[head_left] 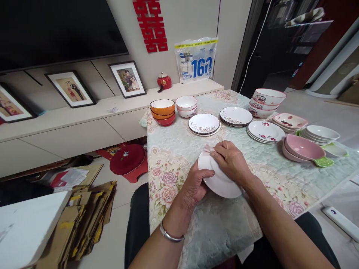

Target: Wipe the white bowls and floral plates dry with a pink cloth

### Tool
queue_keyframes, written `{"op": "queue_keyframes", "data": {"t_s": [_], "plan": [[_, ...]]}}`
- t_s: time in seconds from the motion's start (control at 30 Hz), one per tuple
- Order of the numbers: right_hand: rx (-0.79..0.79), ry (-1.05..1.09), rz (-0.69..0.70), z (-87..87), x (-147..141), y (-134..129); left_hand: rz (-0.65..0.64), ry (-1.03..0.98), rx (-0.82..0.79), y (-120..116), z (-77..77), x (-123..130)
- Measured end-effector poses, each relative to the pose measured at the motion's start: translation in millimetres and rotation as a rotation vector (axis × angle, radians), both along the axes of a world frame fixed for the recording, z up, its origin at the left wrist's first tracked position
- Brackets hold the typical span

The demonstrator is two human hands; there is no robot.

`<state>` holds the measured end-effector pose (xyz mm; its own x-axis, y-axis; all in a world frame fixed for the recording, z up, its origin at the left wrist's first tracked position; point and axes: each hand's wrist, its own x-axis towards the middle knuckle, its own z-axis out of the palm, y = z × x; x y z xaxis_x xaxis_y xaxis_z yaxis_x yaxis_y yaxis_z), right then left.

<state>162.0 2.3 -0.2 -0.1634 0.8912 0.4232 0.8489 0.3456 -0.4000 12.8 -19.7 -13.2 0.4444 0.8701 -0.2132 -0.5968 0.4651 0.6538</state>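
A white plate (221, 184) is held tilted above the near part of the table. My left hand (198, 181) grips its left edge, thumb on the face and fingers underneath. My right hand (231, 158) is closed on a pale pink cloth (209, 149), pressed against the plate's far rim. Just beyond my hands lie plates with a brown floral pattern (204, 123), and a second dark-rimmed stack (236, 115) sits to their right. Plates with red flowers (266, 130) are stacked further right.
Orange and red bowls (162, 108), white bowls (186, 104) and tall patterned bowls (267, 99) stand along the back. Pink bowls (305, 146) and small white dishes (322, 132) are at right. A red stool (127, 158) and flattened cardboard (84, 220) lie left of the flowered tablecloth (168, 172).
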Motion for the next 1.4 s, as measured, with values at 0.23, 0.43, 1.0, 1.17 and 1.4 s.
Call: {"op": "queue_keyframes", "data": {"t_s": [0.23, 0.43, 1.0, 1.17, 1.4], "plan": [[0.002, 0.053, 0.217, 4.7, -8, -1, 0.014, -0.029, 0.011, 1, -1.9, 2], [-0.14, 0.048, -0.037, -4.4, 16, 10, -0.03, -0.036, 0.016, -1, 1.0, 1], [-0.276, -0.02, -0.157, -8.3, 28, 13, 0.181, 0.032, -0.059, 3, -4.1, 5], [-0.148, -0.069, -0.195, -12.0, 23, 12, 0.184, 0.018, -0.09, 3, -3.5, 5], [0.038, 0.014, 0.018, -10.5, 2, 4, 0.16, 0.009, -0.091, 6, -5.6, 3]]}}
